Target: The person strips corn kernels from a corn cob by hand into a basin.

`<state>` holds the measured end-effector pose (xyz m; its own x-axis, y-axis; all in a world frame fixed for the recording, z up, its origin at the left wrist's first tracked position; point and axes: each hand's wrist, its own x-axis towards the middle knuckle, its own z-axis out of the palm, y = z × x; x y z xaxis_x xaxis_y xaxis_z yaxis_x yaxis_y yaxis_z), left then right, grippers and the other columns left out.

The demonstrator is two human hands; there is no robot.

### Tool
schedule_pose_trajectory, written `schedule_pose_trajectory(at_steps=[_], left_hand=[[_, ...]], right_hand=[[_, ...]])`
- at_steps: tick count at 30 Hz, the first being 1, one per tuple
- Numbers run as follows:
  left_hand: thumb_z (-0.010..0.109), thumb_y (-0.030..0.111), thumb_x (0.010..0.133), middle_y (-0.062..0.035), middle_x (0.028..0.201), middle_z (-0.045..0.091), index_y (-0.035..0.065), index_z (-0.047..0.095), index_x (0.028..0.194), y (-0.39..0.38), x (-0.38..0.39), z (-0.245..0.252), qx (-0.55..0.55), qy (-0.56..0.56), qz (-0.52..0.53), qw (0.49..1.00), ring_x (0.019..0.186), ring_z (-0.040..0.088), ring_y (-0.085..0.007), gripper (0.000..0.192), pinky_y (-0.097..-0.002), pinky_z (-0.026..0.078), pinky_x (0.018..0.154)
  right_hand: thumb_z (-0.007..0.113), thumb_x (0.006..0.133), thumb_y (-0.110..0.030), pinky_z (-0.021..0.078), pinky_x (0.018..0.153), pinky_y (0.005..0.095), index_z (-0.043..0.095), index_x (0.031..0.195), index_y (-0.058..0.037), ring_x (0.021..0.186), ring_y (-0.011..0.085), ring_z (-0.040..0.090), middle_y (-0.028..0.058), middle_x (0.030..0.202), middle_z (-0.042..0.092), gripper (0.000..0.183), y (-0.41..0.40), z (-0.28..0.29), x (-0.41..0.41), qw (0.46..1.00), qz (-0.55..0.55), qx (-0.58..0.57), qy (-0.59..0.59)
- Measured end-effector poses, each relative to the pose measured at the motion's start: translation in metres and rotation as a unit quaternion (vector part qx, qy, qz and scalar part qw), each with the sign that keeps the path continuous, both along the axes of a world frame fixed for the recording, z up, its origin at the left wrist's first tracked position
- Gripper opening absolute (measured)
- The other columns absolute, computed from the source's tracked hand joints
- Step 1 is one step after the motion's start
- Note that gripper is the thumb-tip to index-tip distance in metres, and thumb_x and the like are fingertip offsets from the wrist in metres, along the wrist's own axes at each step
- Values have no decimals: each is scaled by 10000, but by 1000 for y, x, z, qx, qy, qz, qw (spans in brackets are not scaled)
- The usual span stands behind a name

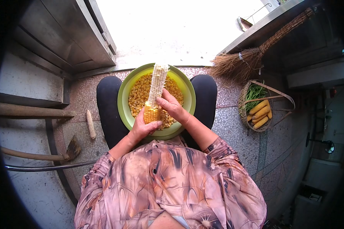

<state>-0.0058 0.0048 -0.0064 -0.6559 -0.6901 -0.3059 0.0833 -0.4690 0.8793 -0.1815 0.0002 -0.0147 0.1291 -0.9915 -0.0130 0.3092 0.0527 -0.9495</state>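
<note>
A partly shelled corn cob is held tilted over a green plastic basin on my lap. Its upper part is bare of kernels, while yellow kernels remain on the lower end. My left hand is wrapped around that lower end, thumb across it. My right hand has its thumb and fingers on the cob's side, where bare cob meets kernels. Loose yellow corn kernels cover the bottom of the basin. Part of the cob's far side is hidden.
A bare corn cob lies on the speckled floor at left, near a wooden-handled hoe and a wooden beam. To the right, a wicker basket holds several corn ears and green vegetables. Beyond it leans a straw broom.
</note>
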Motion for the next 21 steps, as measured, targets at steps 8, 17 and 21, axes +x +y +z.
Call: schedule_pose_trajectory(at_steps=[8, 17, 21], left_hand=[[742, 109, 732, -75, 981, 590, 6, 450, 1146, 3, -2, -18, -145, -29, 46, 988, 848, 588, -122, 517, -266, 493, 744], [747, 108, 724, -64, 989, 589, -4, 449, 1157, 2, -4, -13, -106, 2, 31, 994, 856, 588, -125, 538, -268, 496, 748], [757, 114, 719, -53, 964, 598, -2, 455, 1146, 5, -7, -10, -119, -17, 50, 992, 810, 595, -125, 536, -273, 503, 716]], right_hand=[[623, 815, -354, 454, 858, 374, 270, 1293, 62, 978, 309, 599, 240, 1047, 572, 725, 10, 13, 13, 966, -54, -65, 246], [531, 905, -274, 444, 802, 315, 405, 1204, 15, 899, 183, 561, 97, 977, 581, 435, 15, 11, 16, 973, -103, -34, 205], [529, 894, -317, 465, 772, 352, 387, 1200, 25, 850, 264, 617, 172, 910, 605, 480, 12, -2, 16, 977, -111, -24, 178]])
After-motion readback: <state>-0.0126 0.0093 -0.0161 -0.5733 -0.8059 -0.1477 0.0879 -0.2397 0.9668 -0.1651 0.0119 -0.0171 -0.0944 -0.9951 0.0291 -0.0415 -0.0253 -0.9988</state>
